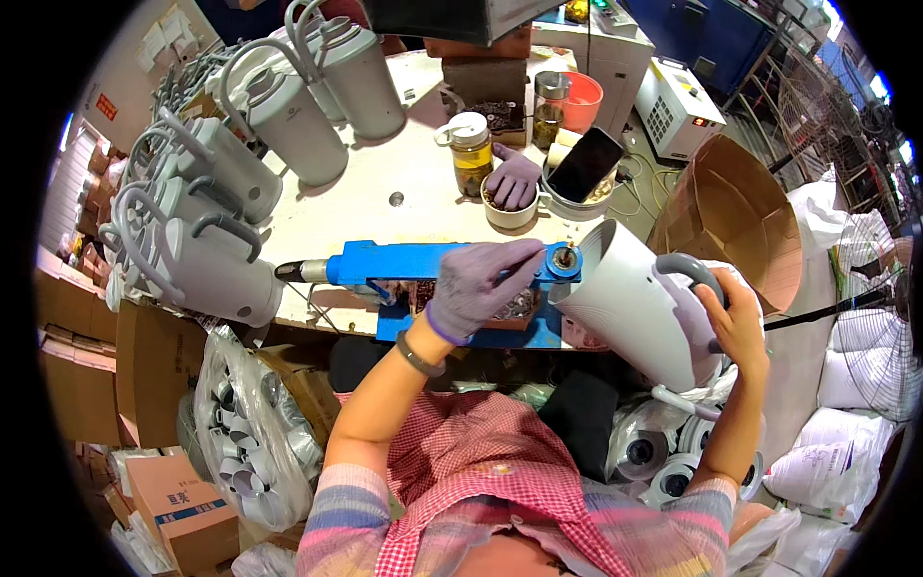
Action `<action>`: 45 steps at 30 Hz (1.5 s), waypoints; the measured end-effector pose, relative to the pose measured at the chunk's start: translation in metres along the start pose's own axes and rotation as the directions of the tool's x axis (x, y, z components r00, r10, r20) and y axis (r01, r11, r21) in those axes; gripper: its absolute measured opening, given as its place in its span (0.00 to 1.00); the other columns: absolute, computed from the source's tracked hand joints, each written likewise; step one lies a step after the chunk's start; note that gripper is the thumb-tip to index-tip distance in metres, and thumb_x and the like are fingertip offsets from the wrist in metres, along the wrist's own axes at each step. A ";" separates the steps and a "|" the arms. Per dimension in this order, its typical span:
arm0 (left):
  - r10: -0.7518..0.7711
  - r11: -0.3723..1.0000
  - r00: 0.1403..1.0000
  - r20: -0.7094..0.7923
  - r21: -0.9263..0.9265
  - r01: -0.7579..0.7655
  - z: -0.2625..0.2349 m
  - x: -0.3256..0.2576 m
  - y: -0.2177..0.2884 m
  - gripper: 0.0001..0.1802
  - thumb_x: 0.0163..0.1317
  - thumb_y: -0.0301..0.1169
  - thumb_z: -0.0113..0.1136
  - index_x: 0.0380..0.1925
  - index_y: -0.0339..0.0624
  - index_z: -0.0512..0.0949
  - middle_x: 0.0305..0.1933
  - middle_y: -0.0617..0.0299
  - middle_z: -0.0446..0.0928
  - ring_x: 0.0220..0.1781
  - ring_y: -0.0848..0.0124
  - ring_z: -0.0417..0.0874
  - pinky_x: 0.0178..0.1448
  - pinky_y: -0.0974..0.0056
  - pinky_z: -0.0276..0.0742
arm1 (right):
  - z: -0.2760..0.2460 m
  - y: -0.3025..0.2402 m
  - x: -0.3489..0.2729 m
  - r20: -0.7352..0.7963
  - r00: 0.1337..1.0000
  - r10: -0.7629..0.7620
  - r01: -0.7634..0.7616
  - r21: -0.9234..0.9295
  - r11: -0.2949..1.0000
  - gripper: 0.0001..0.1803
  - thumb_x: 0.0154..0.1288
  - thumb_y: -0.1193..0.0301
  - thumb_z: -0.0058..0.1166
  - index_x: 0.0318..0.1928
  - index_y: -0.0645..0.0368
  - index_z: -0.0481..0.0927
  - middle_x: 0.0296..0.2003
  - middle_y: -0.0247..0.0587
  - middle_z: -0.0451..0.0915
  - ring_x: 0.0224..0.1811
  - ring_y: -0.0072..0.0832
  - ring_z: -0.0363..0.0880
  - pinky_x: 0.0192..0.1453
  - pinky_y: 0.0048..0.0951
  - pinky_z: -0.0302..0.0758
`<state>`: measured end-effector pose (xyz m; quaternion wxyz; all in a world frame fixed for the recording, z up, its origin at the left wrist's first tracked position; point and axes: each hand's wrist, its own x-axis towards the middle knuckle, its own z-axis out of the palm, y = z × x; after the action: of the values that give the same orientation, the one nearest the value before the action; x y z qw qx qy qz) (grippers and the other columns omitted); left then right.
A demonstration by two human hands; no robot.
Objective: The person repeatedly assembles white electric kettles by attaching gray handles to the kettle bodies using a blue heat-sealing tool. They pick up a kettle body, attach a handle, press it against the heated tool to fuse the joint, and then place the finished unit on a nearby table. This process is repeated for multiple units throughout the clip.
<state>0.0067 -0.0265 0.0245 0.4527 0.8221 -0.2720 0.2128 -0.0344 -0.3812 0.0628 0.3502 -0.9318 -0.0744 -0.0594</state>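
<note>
Holding a light-grey hollow cylindrical body [639, 308] between two hands

Farthest to the left of both hands stand several tall light-grey pots with looping handles [303, 130], gathered along the edge of the pale tabletop [385, 188]. Below them, lower than the left hand and off to its left, hangs a clear plastic bag of grey parts [258, 447]. Next comes a long blue metal bench device [404, 262], its bar running behind the left hand and ending in a round fitting just beyond the fingertips.

The left hand [486, 279], in a greyish-purple knit glove, lies over this bar, fingers close together and pointing right; whether they pinch anything small cannot be told. Beyond it, farther from the person, stand a clear jar with a white lid [471, 154] and a white round cup [510, 217] with an empty greyish-purple glove [514, 180] draped over it. A black flat phone [586, 165] rests farther right on a bowl.

The cylindrical body sits right of the left hand and left of the right hand, tilted, its open mouth facing the round fitting. The bare right hand [735, 322] curls its fingers around the body's dark-grey curved handle [685, 268]. Past that hand, farther from the person, stands an open brown cardboard carton [735, 221].
</note>
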 end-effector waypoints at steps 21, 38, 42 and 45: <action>-0.026 0.991 0.994 0.107 -0.128 0.040 0.037 0.016 -0.021 0.21 0.57 0.24 0.69 0.53 0.39 0.80 0.53 0.54 0.81 0.52 0.64 0.83 0.58 0.63 0.78 | -0.020 -0.041 0.057 0.158 0.986 -0.058 0.054 0.026 0.998 0.16 0.73 0.62 0.53 0.36 0.65 0.78 0.19 0.49 0.68 0.21 0.33 0.60 0.27 0.33 0.65; -0.660 0.478 0.699 0.275 -0.564 0.673 0.035 -0.023 -0.015 0.29 0.71 0.51 0.57 0.40 0.29 0.82 0.29 0.59 0.82 0.32 0.77 0.80 0.38 0.66 0.78 | 0.028 -0.080 0.102 0.233 0.953 -0.196 0.216 -0.066 0.974 0.22 0.68 0.50 0.56 0.39 0.59 0.82 0.22 0.55 0.77 0.26 0.53 0.77 0.33 0.46 0.71; -0.644 0.569 0.711 0.282 -0.445 0.692 0.036 -0.028 -0.018 0.29 0.72 0.51 0.56 0.38 0.28 0.82 0.26 0.60 0.82 0.28 0.77 0.80 0.34 0.67 0.77 | 0.027 -0.075 0.100 0.209 0.945 -0.252 0.281 -0.128 0.951 0.21 0.68 0.51 0.57 0.39 0.59 0.82 0.23 0.54 0.78 0.27 0.53 0.78 0.33 0.45 0.72; -0.614 0.624 0.768 0.183 -0.482 0.614 0.047 -0.032 -0.022 0.28 0.73 0.49 0.55 0.37 0.29 0.83 0.24 0.61 0.81 0.24 0.78 0.78 0.31 0.68 0.75 | 0.031 -0.078 0.101 0.257 0.941 -0.220 0.263 -0.144 0.954 0.21 0.68 0.52 0.56 0.38 0.60 0.81 0.23 0.54 0.78 0.28 0.52 0.78 0.33 0.45 0.72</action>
<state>0.0010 -0.0492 -0.0320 0.7005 0.7125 -0.0220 -0.0356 0.0527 -0.2930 0.1058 0.2448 -0.9433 -0.2243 0.0034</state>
